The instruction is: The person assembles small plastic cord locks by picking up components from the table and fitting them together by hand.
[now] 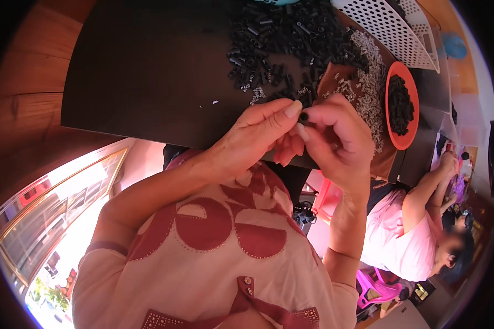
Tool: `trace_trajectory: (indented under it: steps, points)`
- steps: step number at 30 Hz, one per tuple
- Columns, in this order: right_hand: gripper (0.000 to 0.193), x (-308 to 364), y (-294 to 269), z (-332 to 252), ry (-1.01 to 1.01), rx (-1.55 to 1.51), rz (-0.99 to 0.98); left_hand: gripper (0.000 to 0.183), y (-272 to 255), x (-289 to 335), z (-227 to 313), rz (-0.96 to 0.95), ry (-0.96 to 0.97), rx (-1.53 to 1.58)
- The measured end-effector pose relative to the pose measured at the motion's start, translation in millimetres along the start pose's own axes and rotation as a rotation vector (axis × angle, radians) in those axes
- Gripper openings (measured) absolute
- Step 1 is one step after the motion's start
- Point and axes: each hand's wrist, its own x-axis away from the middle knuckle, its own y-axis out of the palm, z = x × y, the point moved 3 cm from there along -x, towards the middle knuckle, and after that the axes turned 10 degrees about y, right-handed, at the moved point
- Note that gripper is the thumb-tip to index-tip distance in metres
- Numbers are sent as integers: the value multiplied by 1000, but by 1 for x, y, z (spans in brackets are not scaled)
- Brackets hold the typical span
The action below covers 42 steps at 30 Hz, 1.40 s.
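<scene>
In front of my chest, both hands meet at the table's near edge. A small black hollow tube [304, 117] sits between their fingertips, its round open end showing. My right hand [343, 140] pinches it with thumb and forefinger. My left hand [258, 131] is closed against it, thumb tip pressed at its side; whatever else lies in those fingers is hidden. Just beyond the hands spreads a heap of similar black tubes [291, 33]. To its right lie many small metal coil springs [368, 98], partly on a brown cloth [328, 82].
An orange-red bowl [414, 126] of black pieces stands at the right, near a white perforated basket [387, 33]. The dark table [148, 66] reaches to the left, with a few specks on it. Another person in pink [400, 236] sits at the right, by a pink plastic chair [376, 288].
</scene>
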Motion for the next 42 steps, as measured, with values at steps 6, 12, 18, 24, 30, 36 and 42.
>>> trace_trajectory:
  steps: [6, 12, 18, 24, 30, 36, 42]
  points:
    - [19, 11, 3, -7, -125, 135, 96, 37, 2, 6, -7, -54, 40, -118]
    - [24, 27, 7, -18, -271, 333, 167, 37, 13, 23, 3, -12, 85, -273]
    - [24, 16, 6, -9, -87, 118, 94, 25, -1, 39, 7, 90, 190, -162]
    - [15, -35, 24, 16, -136, 403, 40, 21, -7, 45, 5, 131, 163, -170]
    - [15, -52, 33, 12, 12, 694, -75, 19, -8, 44, 5, 96, 172, -122]
    - [20, -57, 22, 17, -13, 817, -52, 19, -9, 42, 7, 79, 192, -150]
    - [18, -45, 4, 22, 54, 505, -30, 18, -10, 43, 4, 56, 237, -121]
